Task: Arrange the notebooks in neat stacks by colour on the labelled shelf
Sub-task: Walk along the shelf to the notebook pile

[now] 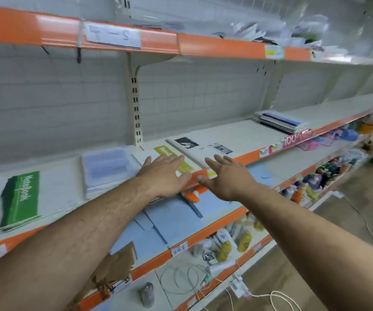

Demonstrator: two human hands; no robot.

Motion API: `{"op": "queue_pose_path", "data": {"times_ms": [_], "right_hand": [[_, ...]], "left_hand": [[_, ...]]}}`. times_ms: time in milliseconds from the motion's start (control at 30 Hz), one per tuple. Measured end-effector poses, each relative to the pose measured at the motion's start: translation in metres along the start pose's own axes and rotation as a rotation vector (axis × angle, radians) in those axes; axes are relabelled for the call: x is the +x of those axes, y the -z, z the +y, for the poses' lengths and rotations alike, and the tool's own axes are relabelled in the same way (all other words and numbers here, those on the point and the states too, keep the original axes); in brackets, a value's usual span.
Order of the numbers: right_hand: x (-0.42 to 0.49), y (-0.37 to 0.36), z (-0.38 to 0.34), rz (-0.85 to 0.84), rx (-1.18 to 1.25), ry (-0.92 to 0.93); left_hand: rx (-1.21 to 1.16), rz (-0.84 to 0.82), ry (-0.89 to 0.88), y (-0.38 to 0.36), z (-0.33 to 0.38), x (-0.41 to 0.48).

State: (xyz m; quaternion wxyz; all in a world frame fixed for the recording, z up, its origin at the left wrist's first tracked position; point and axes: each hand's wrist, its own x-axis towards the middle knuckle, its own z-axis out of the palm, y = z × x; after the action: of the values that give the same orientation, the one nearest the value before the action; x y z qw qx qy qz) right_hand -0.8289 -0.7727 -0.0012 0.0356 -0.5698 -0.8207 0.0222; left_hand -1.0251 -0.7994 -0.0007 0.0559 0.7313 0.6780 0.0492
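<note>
My left hand (165,173) lies flat, fingers straight and released, on the lime-green notebook (163,151) near the front edge of the labelled shelf (259,135). My thumb sits at the orange lip. I cannot tell whether the palm presses down or only skims the cover. My right hand (226,176) hovers just beside it over the same front edge, fingers spread and grasping nothing.

I judge the step to be squaring this lime notebook and its neighbour, the white notebook with black-and-white pictures (194,153), which lies touching or just beside it on the right. To do it well I would bring one hand to each side edge, slide them rather than lift, and set their spines parallel to the front edge. White and lime must stay separate.

The other piles sit along the same shelf:
- The dark green notebook stack (20,200) lies near the left end, slightly askew, so it still wants straightening.
- The dark blue stack (282,122) lies well apart towards the right and back.

Between the green stack and my left hand lies a clear plastic pack (107,167). Something pale blue shows through its wrap, too blurred to name.

The shelf below (221,221) carries blue sheets and an orange-and-white object (192,196) I cannot identify. The lower shelves hold bottles. A taped paper label (113,35) marks the shelf above
</note>
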Motion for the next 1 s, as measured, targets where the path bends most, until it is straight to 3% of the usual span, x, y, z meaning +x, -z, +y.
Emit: {"op": "queue_pose_path", "data": {"times_ms": [567,1000], "right_hand": [[0.021,0.005,0.235,0.037,0.043,-0.109],[0.117,0.025,0.378,0.085,0.016,-0.277]], "left_hand": [[0.051,-0.028,-0.175,-0.037,0.194,0.15],[0.064,-0.021,-0.349,-0.047,0.293,0.341]]}}
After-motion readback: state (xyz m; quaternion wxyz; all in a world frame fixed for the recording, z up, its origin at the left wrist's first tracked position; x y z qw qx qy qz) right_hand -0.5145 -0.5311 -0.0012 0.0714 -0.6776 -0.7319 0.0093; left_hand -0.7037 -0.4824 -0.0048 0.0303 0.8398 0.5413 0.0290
